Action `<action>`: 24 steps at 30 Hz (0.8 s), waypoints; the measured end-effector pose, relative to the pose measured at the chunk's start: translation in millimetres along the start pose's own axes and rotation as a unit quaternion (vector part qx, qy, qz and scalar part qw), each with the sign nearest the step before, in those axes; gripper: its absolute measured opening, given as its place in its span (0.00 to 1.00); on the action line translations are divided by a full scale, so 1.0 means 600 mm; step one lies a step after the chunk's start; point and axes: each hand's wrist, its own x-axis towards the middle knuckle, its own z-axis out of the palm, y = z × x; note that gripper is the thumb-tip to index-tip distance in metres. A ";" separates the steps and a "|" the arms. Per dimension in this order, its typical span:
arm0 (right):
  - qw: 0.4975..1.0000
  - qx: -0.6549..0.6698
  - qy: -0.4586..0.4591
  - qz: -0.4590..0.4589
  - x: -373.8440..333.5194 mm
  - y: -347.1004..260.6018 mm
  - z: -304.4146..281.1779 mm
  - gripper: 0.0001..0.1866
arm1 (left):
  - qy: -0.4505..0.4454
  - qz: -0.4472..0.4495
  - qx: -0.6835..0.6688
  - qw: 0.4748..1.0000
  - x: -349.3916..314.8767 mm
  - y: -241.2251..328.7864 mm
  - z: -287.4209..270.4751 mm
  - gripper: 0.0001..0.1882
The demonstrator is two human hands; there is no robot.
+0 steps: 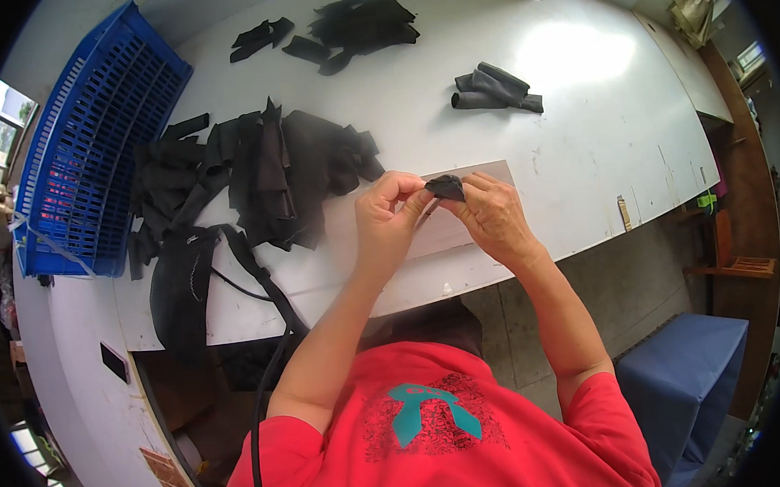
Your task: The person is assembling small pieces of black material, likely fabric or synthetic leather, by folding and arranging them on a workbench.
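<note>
Both my hands meet over a pale grey board (443, 234) near the table's front edge. Between them is a small folded piece of black fabric (445, 186). My left hand (392, 218) pinches its left end with thumb and fingers, while my right hand (496, 216) grips the right end with its fingers curled. A thin dark bit shows just under the fabric; I cannot make out what it is. Left of the board lies a large loose pile of black fabric pieces (261, 171), its nearest strips close to my left hand.
A blue plastic basket (90, 155) stands tilted at the left. More black pieces lie in a far heap (363, 26) and a small rolled group (497, 90). A black pouch-like item (181, 292) with a strap hangs over the front edge. A blue-covered box (680, 386) stands at lower right.
</note>
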 end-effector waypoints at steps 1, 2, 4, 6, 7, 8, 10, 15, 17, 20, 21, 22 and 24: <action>1.000 0.002 -0.030 0.010 -0.001 0.002 -0.003 0.08 | -0.001 0.000 0.000 1.000 0.008 0.014 0.004 0.04; 0.999 0.003 -0.031 0.013 -0.001 -0.001 -0.004 0.08 | -0.012 0.101 0.077 0.992 0.014 0.043 0.009 0.04; 0.988 0.151 0.040 0.011 0.003 -0.009 -0.007 0.04 | -0.022 0.197 0.154 0.968 0.009 0.058 0.012 0.04; 0.989 0.146 -0.004 0.017 -0.014 0.018 0.018 0.04 | -0.037 0.231 0.269 0.934 0.010 0.048 0.014 0.04; 0.990 0.141 -0.003 0.020 -0.020 0.021 0.031 0.04 | -0.027 0.178 0.206 0.962 0.006 0.040 0.012 0.04; 0.990 0.136 -0.001 0.023 -0.023 0.022 0.038 0.04 | -0.028 0.179 0.206 0.962 0.006 0.036 0.012 0.04; 0.989 0.140 0.013 0.035 -0.017 0.020 0.035 0.05 | -0.012 0.149 0.188 0.971 0.011 0.033 0.015 0.04; 1.000 -0.011 -0.013 -0.016 0.006 -0.006 -0.005 0.08 | 0.024 0.136 0.155 0.978 0.001 0.033 0.001 0.05; 0.999 0.032 -0.009 0.008 -0.026 0.023 0.032 0.08 | 0.003 0.116 0.206 0.972 -0.005 0.018 0.000 0.07; 0.999 0.040 0.006 0.006 -0.031 0.031 0.047 0.09 | 0.007 0.108 0.190 0.976 -0.015 0.008 0.009 0.07; 0.999 0.038 -0.012 0.017 -0.028 0.030 0.047 0.08 | 0.015 0.081 0.151 0.985 -0.011 0.011 0.009 0.07; 0.998 0.037 -0.031 0.029 -0.024 0.028 0.047 0.08 | 0.016 0.082 0.151 0.985 -0.008 0.014 0.009 0.07; 0.998 0.066 -0.001 0.017 -0.011 0.017 0.031 0.07 | 0.013 0.192 0.218 0.957 0.001 0.016 0.010 0.06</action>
